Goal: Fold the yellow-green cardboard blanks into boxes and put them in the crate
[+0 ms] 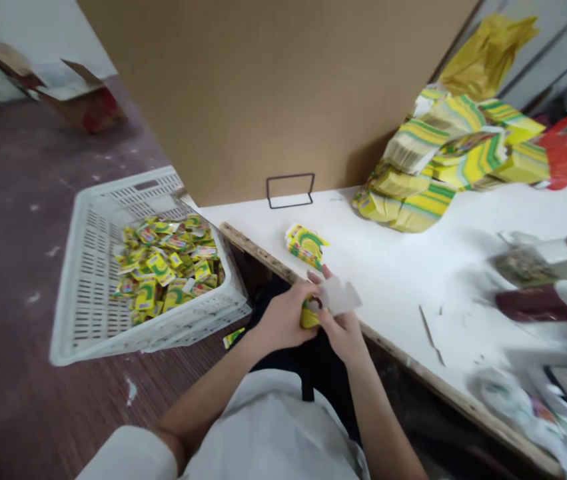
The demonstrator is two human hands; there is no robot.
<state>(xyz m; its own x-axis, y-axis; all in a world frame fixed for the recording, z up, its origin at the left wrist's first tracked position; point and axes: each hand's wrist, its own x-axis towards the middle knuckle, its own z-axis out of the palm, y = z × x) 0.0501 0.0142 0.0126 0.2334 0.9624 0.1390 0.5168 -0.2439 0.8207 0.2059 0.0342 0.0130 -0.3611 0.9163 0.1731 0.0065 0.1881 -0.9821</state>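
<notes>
Head | left fingers [301,293], right fingers [331,326] grip carton [309,317] | near table edge [258,251], basket [113,342] apart

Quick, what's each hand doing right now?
Left hand: closed, holding a small yellow packet.
Right hand: thumb at the packet, fingers partly hidden by a white card; its grip cannot be told.

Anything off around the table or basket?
Yes: one yellow-green packet appears to lie on the floor, just outside the white basket. It looks odd because a pile of similar packets sits inside the basket. White scraps also litter the floor.
</notes>
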